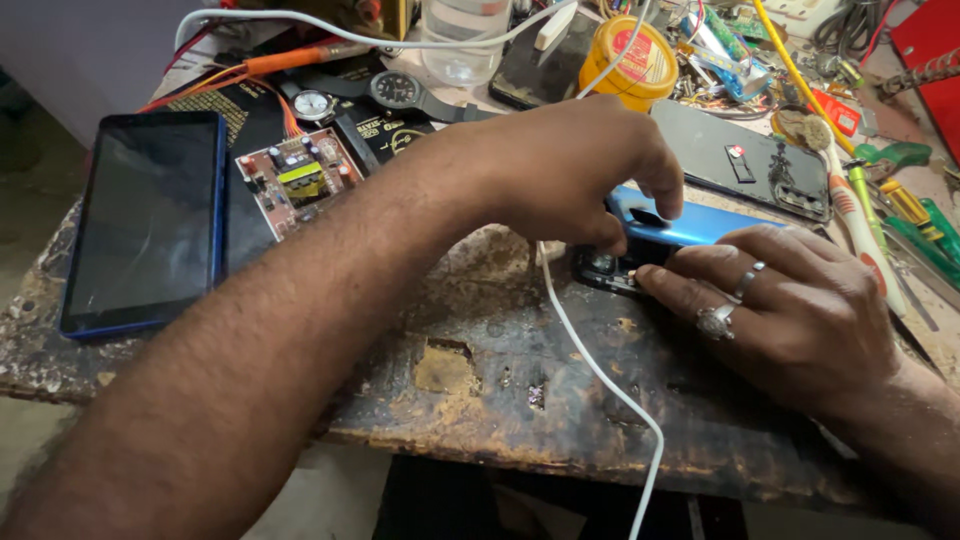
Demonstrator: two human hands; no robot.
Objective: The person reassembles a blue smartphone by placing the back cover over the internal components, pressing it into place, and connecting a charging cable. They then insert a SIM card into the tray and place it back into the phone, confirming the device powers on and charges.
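A phone with a blue back cover [690, 228] lies on the worn wooden bench [480, 380], partly opened so its dark insides show at the near end. My left hand [570, 165] reaches across from the left and grips the cover's end, thumb and fingers pinching it. My right hand [790, 310], wearing two rings, rests on the phone's near side with fingertips pressed against the opened edge. A white cable [600, 375] runs under my left hand and off the bench's front edge.
A blue-edged tablet [145, 220] lies at the left, beside a small circuit board [300, 180]. A dark phone back panel [740, 155], yellow tin [630, 60], wristwatches [400, 92], toothbrush [850, 200] and screwdrivers [915, 215] crowd the back and right.
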